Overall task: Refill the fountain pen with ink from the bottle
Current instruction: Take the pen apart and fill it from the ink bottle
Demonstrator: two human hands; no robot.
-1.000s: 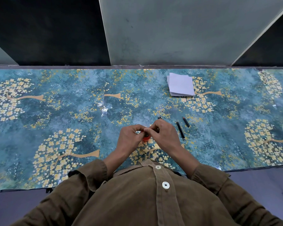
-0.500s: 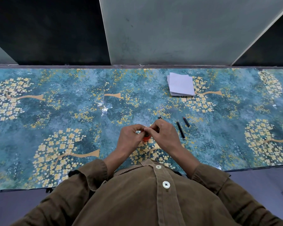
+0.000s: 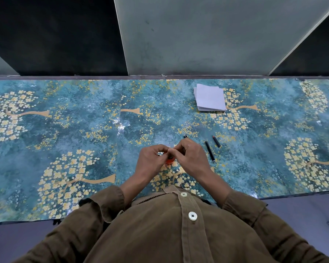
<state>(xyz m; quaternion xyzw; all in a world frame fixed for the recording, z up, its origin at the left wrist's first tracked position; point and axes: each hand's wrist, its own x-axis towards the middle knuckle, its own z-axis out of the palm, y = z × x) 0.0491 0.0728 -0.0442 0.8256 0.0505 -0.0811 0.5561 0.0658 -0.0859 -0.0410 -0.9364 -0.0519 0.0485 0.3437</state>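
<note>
My two hands meet over the middle of the table. My left hand (image 3: 151,163) curls round a small ink bottle (image 3: 169,161), of which only an orange patch shows between my fingers. My right hand (image 3: 190,158) pinches at the bottle's top, fingertips touching those of the left. A black pen part (image 3: 185,137) pokes out past my right knuckles, apparently held in that hand. What lies under the fingertips is hidden. A black pen barrel (image 3: 209,150) and a shorter black piece with a red end (image 3: 216,141) lie on the table, right of my right hand.
A stack of white paper (image 3: 210,100) lies at the back right of the table. The table carries a teal cloth with yellow flower trees (image 3: 74,130). A grey wall panel (image 3: 207,35) rises behind the far edge.
</note>
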